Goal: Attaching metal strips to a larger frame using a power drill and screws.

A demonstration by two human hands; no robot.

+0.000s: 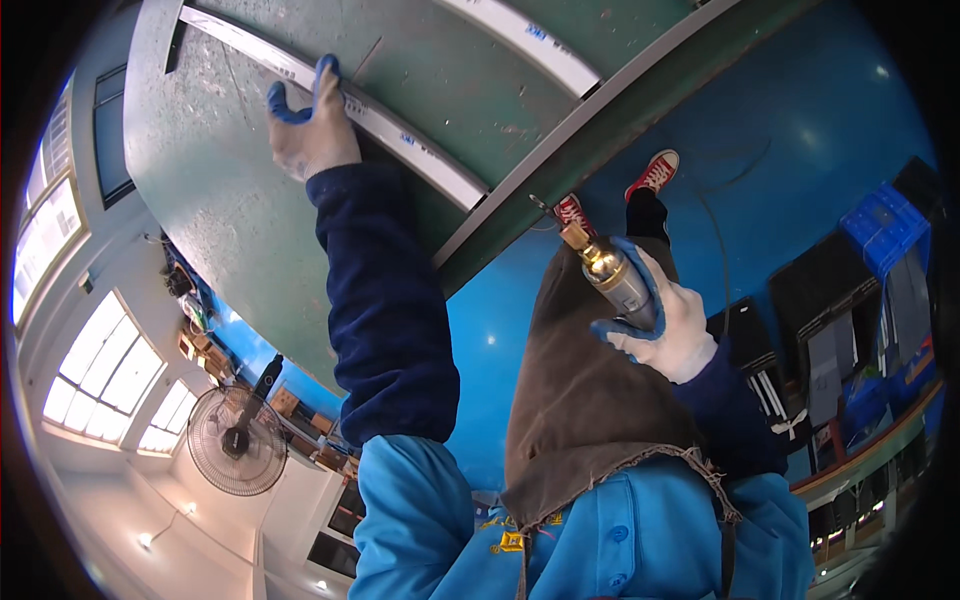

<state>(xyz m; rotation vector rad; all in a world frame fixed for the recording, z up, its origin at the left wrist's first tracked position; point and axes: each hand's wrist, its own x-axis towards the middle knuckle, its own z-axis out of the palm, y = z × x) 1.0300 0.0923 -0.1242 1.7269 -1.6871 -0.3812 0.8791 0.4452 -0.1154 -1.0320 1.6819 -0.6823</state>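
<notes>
My left hand (315, 130), in a white glove with blue fingertips, reaches over the green tabletop (230, 200). Its thumb and forefinger are spread apart at a long metal bar (400, 140) covered in pale film, and the forefinger lies across the bar. At its near end this bar meets a grey metal rail (560, 135) that runs along the table edge. In front of my apron, my right hand (670, 325), gloved alike, is wrapped round a grey power screwdriver (622, 285) with a brass-coloured nose. Its tip points up and left toward the rail, apart from it.
A second film-covered bar (535, 45) also meets the rail. A thin cable (722, 250) trails over the blue floor (800, 110). Blue crates (885, 230) and dark stacked panels stand to the right. A fan (237, 440) stands beyond the table at lower left.
</notes>
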